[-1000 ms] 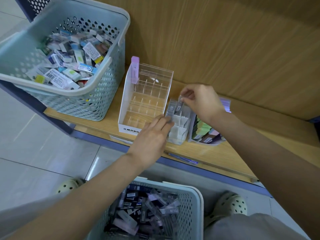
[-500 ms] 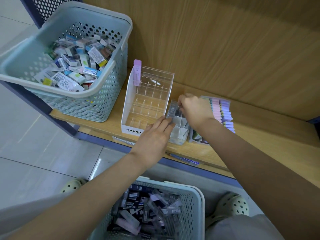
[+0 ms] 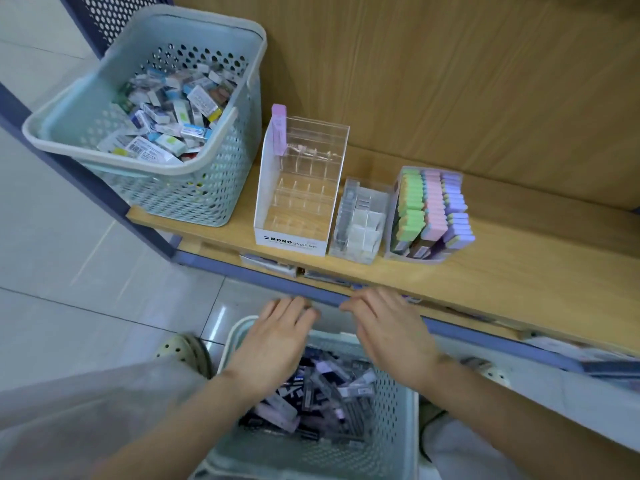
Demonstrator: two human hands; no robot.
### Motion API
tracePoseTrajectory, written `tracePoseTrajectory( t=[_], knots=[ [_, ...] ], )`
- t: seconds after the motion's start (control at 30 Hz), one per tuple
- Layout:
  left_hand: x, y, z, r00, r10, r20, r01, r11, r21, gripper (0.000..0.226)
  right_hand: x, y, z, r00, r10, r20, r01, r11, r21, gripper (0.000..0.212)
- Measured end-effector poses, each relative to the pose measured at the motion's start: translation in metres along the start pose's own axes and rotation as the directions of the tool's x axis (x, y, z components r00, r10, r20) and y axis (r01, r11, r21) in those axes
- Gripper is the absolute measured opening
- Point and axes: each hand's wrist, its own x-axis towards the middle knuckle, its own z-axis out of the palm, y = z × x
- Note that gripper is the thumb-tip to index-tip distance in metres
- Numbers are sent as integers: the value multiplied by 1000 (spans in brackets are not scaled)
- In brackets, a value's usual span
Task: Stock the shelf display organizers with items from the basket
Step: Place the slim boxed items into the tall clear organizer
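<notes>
Lettering reading MONO fronts the clear organizer (image 3: 294, 202); my left hand (image 3: 273, 344) and right hand (image 3: 391, 334) hover spread, empty, over the basket (image 3: 396, 420).

tiled floor (image 3: 69, 313) | wood back panel (image 3: 450, 81) | pale perforated clog (image 3: 183, 351)

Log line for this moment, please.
left hand: open, over floor basket | right hand: open, empty | MONO organizer: mostly empty
</notes>
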Motion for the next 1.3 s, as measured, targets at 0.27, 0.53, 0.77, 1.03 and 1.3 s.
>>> tracePoseTrajectory(
  t=[0.27, 0.53, 0.77, 1.03, 1.3],
  knots=[
    [-55, -15, 75, 859, -245, 451, 375, 899, -226, 39, -63, -43, 100, 668, 347, 658, -552, 824, 126, 49],
    [-55, 6, 135, 644, -388, 659, 696, 654, -296, 28, -84, -61, 145, 487, 421, 766, -788, 590, 177, 39],
    [-41, 20, 153, 557, -562, 611, 806, 544, -233, 33, -80, -64, 161, 454, 527, 718, -837, 527, 143, 34],
    [-32, 30, 152, 487, -626, 609, 821, 567, -74, 22, -75, -54, 145, 352, 636, 687, -919, 373, 126, 10],
    [-36, 29, 120, 474, -554, 685, 821, -4, -571, 22, -63, -58, 122, 352, 584, 731, -884, -49, 465, 20]
  ],
)
